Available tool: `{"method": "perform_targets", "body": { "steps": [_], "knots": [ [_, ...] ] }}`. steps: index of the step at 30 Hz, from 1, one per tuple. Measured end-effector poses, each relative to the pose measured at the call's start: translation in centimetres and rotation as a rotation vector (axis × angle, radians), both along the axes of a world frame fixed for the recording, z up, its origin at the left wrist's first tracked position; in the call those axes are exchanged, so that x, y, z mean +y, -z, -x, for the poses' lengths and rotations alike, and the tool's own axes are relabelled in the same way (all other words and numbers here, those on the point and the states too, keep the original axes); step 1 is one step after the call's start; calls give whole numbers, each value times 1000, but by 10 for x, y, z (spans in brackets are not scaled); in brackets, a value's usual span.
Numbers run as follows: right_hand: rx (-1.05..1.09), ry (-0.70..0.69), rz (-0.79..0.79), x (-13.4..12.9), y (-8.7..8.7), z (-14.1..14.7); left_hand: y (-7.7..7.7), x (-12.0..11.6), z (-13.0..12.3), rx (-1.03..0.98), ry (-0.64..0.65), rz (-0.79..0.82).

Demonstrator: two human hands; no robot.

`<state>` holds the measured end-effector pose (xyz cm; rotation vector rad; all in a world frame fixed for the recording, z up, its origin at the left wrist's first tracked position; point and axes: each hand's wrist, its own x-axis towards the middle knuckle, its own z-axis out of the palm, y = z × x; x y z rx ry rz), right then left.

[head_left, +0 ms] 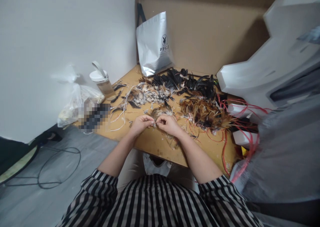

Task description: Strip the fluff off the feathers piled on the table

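Note:
Close together over the front of the wooden table (150, 142) are my left hand (142, 124) and my right hand (168, 124). Both are closed in a pinch, fingertips nearly meeting around something small and pale that is too small to name. Just behind them sits a small heap of light brown feathers (162, 111). A pile of brown feathers (207, 113) lies to the right of my right hand. Farther back are grey-white fluffy feathers (151, 93) and black feathers (175, 78).
A silver bag (153, 43) stands at the back. At the left are a lidded bottle (105, 85), a knotted plastic bag (77, 103) and white strings (124, 112). Red strings (225, 150) and white blocks (243, 138) lie right; a cable (80, 160) is on the floor.

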<state>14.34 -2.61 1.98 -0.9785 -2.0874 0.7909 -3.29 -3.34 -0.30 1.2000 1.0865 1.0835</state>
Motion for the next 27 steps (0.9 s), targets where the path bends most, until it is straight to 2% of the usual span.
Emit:
{"method": "perform_targets", "body": {
  "steps": [5,10,12,14,16,20,22,27],
  "knots": [
    [-16,-79,137,2,0,-3,-5,-3,-2,22,5,14],
    [177,30,243,2,-2,1,-4,-5,-4,46,93,22],
    [248,-1,344,0,-2,3,-3,-6,-4,62,122,8],
    [230,-50,395,-1,-1,5,-2,-7,-3,64,145,-3],
    [164,-82,355,-2,2,6,-1,-7,-2,56,157,-12],
    [16,-72,92,0,6,6,-2,-8,1,91,110,-51],
    [-34,-56,14,0,7,7,-2,-9,2,131,73,-75],
    [8,-32,104,1,11,9,0,-10,2,321,8,-237]
  ]
}}
